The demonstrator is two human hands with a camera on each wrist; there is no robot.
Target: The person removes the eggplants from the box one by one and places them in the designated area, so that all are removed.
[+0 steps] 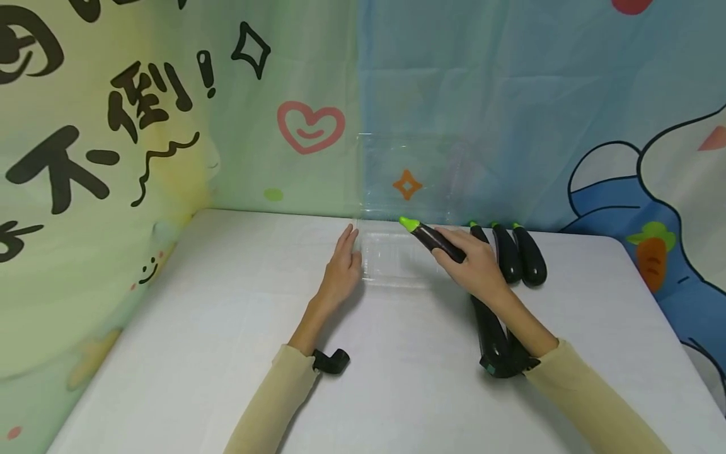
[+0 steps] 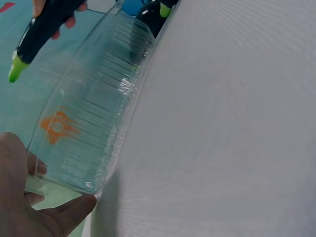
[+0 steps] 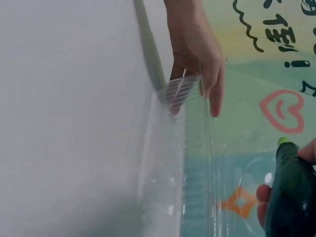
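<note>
A toy-like eggplant (image 1: 433, 238), dark purple with a bright green tip, is gripped in my right hand (image 1: 475, 263), its tip pointing left. It is held above a clear plastic box (image 1: 397, 277), whose see-through lid (image 1: 416, 142) stands raised at the back. My left hand (image 1: 341, 268) rests against the box's left end, fingers mostly straight. The left wrist view shows fingers (image 2: 74, 211) at the box's end wall, some seen through the plastic. In the right wrist view, the held eggplant (image 3: 291, 192) hangs beside the box's rim.
Several more eggplants (image 1: 530, 255) lie on the white table (image 1: 227, 353) to the right of the box, some partly hidden under my right forearm. A printed cloth backdrop (image 1: 510, 94) rises behind the table and along its left side.
</note>
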